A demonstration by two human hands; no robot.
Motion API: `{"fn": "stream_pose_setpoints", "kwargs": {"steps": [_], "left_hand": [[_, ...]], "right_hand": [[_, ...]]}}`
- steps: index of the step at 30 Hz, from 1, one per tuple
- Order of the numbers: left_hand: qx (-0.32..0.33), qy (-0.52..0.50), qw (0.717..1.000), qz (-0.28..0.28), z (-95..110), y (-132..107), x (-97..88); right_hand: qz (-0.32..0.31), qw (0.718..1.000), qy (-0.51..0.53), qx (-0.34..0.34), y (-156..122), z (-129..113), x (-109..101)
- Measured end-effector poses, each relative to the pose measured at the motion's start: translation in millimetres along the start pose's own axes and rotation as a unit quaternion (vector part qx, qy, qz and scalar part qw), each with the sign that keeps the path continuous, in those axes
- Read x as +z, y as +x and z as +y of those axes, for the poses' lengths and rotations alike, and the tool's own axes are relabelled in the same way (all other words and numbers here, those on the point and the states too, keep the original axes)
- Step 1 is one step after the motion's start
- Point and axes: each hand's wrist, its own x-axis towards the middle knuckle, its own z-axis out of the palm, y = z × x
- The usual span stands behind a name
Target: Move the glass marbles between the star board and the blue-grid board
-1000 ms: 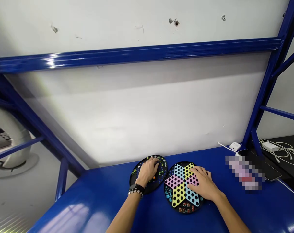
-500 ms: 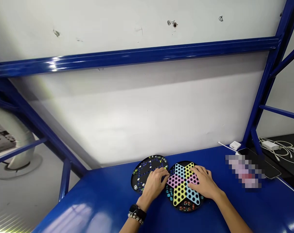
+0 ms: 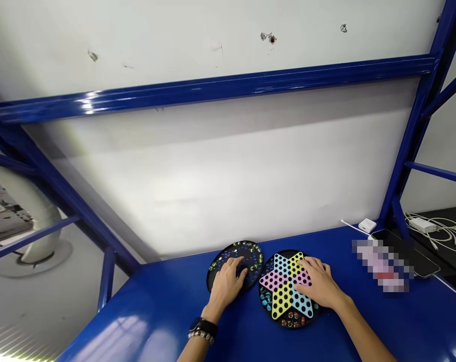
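My left hand (image 3: pixel 228 284) is over a round black tray (image 3: pixel 211 281), thumb and fingers apart, with its fingertips at the tray's middle. Glass marbles (image 3: pixel 255 249), some yellow-green, lie along that tray's far rim. I see nothing in this hand, though its palm is hidden. To the right is a round Chinese checkers board (image 3: pixel 282 301) with a pink, yellow and light-blue star dotted black. Blue marbles (image 3: pixel 265 296) and red marbles (image 3: pixel 293 318) sit in its rim pockets. My right hand (image 3: pixel 320 282) rests spread on the star's right side, covering part of it.
Both round pieces stand on a blue table (image 3: pixel 167 296) against a white wall (image 3: pixel 228 176). At the right are a blurred-out pinkish thing (image 3: pixel 380 264), a phone-like dark slab (image 3: pixel 420 256), a white adapter (image 3: pixel 367 225) and cables. A blue metal frame (image 3: pixel 212 90) surrounds the table.
My left hand has moved left, from the board's left edge to over the middle of the black tray, and its fingers have spread. The right hand stays on the board.
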Motion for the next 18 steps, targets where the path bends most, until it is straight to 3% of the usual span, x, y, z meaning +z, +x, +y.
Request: {"fn": "stream_pose_setpoints", "kwargs": {"steps": [6,10,13,18], "left_hand": [[0.004,-0.005,1.000,-0.017,25.6,38.6,5.3],[0.024,0.003,0.999,-0.031,32.1,61.0,11.7],[0.035,0.006,0.999,-0.033,31.6,63.3,12.8],[0.045,0.010,0.998,-0.039,29.1,47.4,7.3]], "right_hand": [[0.000,1.000,-0.011,0.000,1.8,3.2,2.1],[0.004,1.000,-0.009,-0.005,2.4,3.6,2.9],[0.000,1.000,0.003,-0.005,1.5,1.9,1.9],[0.003,1.000,0.009,-0.007,0.9,1.3,1.7]]}}
